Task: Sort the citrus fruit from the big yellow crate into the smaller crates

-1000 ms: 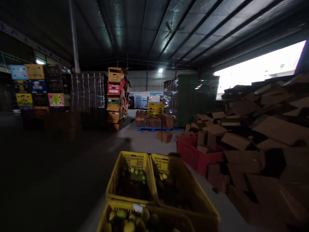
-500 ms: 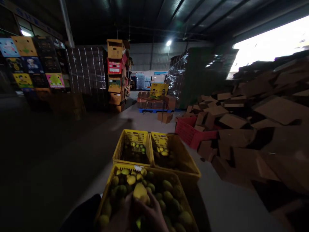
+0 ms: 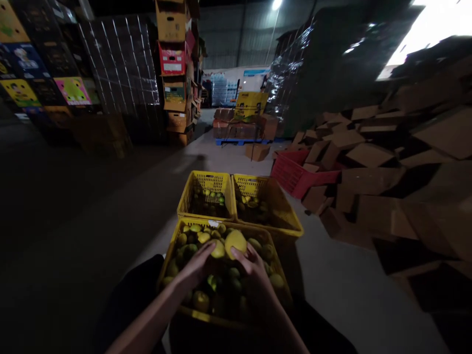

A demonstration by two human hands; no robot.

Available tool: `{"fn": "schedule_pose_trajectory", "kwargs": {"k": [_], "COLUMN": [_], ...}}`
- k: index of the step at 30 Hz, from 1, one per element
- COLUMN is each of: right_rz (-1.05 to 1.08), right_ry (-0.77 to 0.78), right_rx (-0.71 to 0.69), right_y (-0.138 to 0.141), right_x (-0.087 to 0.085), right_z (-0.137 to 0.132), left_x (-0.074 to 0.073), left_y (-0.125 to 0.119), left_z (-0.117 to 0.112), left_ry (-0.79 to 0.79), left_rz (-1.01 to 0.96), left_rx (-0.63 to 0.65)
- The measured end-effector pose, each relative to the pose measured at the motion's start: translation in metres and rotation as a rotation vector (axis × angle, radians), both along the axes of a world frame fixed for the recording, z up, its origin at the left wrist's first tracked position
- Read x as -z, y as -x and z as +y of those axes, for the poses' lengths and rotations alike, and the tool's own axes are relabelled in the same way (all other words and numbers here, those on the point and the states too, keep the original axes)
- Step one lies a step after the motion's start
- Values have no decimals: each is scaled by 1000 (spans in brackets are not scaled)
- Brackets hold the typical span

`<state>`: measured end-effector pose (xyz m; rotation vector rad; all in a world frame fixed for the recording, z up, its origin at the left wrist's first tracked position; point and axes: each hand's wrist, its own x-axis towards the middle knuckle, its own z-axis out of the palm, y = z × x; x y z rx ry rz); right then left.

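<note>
Both hands are over the near yellow crate (image 3: 206,317), which is filled with green and yellow lemons. My left hand (image 3: 201,258) is closed on a yellow lemon (image 3: 218,249). Right beside it, my right hand (image 3: 250,260) grips a larger yellow lemon (image 3: 235,242), its thumb on the near side. The two held lemons are almost touching. Loose lemons (image 3: 201,300) lie below and around my hands, many of them in shadow.
Beyond stand two more yellow crates, the left one (image 3: 180,206) and the right one (image 3: 291,216), each with some lemons at the bottom. A red crate (image 3: 289,172) and a heap of cardboard boxes (image 3: 372,177) lie to the right. Stacked cartons (image 3: 173,59) rise at the back.
The view has tilted downward. My hands have moved forward over the near crate and come apart slightly, so a separate lemon now shows in each.
</note>
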<state>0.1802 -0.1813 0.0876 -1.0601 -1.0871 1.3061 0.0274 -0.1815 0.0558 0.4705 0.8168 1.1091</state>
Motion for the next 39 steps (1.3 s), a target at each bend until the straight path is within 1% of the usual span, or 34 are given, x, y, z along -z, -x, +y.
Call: {"fn": "schedule_pose_trajectory", "kwargs": {"k": [2, 3, 5, 7, 9, 13, 17, 19, 21, 24, 26, 28, 30, 32, 37, 39], "right_rz": [-22, -45, -131, -227, -305, -357, -336, -280, -182, -26, 42, 73, 75, 66, 71, 93], "right_ry": [15, 18, -24, -71, -126, -250, -269, -223, -131, 10, 48, 55, 51, 55, 111, 124], "right_rx": [46, 69, 127, 171, 198, 204, 155, 117, 50, -58, -76, -88, -115, -132, -104, -87], "right_y": [-4, -5, -7, -7, -6, -2, 1, 1, -1, -5, -8, -11, -13, -14, -8, -4], "right_x": [0, 1, 6, 13, 19, 25, 22, 20, 17, 8, 0, -8, -14, -15, -3, 1], "right_z": [4, 6, 10, 12, 14, 12, 9, 10, 11, 12, 11, 10, 10, 11, 12, 12], "left_x": [-15, -22, -36, -44, -47, -45, -42, -40, -37, -35, -36, -38, -40, -40, -32, -31], "left_y": [4, 7, 11, 14, 15, 14, 15, 18, 22, 26, 27, 28, 29, 29, 31, 32], "left_z": [2, 3, 5, 5, 5, 5, 6, 7, 8, 9, 9, 8, 8, 9, 11, 11], "left_ry": [-50, -99, -221, -311, -336, -327, -300, -255, -173, -30, 26, 44, 45, 41, 61, 42], "left_rz": [113, 172, 274, 330, 349, 342, 304, 245, 155, 8, -62, -98, -99, -75, 25, 50], "left_rx": [-126, -181, -275, -333, -335, -294, -297, -267, -234, -232, -222, -200, -199, -208, -255, -264]}}
